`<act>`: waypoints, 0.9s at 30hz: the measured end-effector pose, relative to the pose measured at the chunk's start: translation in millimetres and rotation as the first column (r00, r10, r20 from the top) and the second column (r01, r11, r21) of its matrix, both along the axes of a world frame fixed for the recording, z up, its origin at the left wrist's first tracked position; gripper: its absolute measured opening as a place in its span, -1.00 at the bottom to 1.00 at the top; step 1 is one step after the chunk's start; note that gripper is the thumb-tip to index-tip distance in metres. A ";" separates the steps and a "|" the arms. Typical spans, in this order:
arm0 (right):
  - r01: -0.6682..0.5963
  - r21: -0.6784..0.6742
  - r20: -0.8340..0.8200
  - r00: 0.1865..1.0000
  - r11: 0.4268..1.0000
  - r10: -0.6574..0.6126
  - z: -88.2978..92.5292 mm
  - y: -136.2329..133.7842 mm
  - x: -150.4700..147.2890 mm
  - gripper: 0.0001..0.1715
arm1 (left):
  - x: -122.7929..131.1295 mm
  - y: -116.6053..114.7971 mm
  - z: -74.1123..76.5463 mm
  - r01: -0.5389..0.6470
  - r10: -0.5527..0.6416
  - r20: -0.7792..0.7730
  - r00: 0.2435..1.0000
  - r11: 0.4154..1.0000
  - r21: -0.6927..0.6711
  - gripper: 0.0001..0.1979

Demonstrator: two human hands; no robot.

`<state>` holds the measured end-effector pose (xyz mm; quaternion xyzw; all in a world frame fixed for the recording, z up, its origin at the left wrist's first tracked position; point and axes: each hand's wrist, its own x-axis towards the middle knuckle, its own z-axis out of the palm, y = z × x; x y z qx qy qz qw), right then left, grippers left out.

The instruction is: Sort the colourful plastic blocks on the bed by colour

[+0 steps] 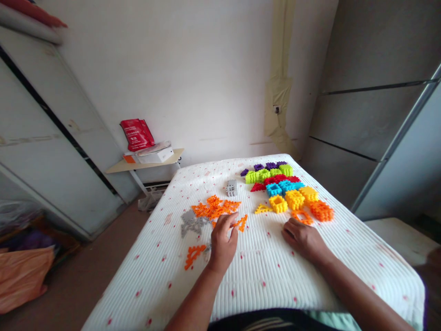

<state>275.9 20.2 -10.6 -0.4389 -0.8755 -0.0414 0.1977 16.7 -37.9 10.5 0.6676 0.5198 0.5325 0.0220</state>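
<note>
My left hand (223, 243) reaches into the loose orange plastic building pieces (215, 208), its thumb and index finger apart with nothing seen between them. An orange triangular piece (243, 223) lies just right of its fingertips. Grey flat pieces (191, 223) and another orange triangle (194, 255) are to its left. My right hand (306, 238) rests on the cloth with fingers curled under; whatever they hold, if anything, is hidden. Right behind it lies an orange square frame piece (302, 217), beside a stack of orange pieces (321, 211).
Sorted stacks stand in rows on the right: yellow (295, 200), blue (274, 189), red (280, 178), green (263, 174) and purple (271, 166). A grey stack (231, 187) stands mid-bed. A side table (165, 158) with a red bag (137, 134) stands behind left.
</note>
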 end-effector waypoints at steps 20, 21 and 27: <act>0.011 -0.002 -0.028 1.000 1.000 -0.011 1.4 -2.0 -1.7 -0.61 | -40.4 -2.2 -28.5 0.169 -0.240 -0.373 0.896 0.962 -0.215 -0.61; 0.012 -0.002 -0.027 1.000 1.000 -0.012 1.4 -1.9 -1.6 -0.60 | -40.1 -2.6 -27.5 0.153 -0.230 -0.394 0.890 0.964 -0.218 -0.60; 0.005 0.002 -0.011 1.000 1.000 -0.005 2.1 -1.3 -2.3 -0.57 | -33.3 -5.1 -22.3 0.143 -0.220 -0.434 0.874 0.969 -0.203 -0.61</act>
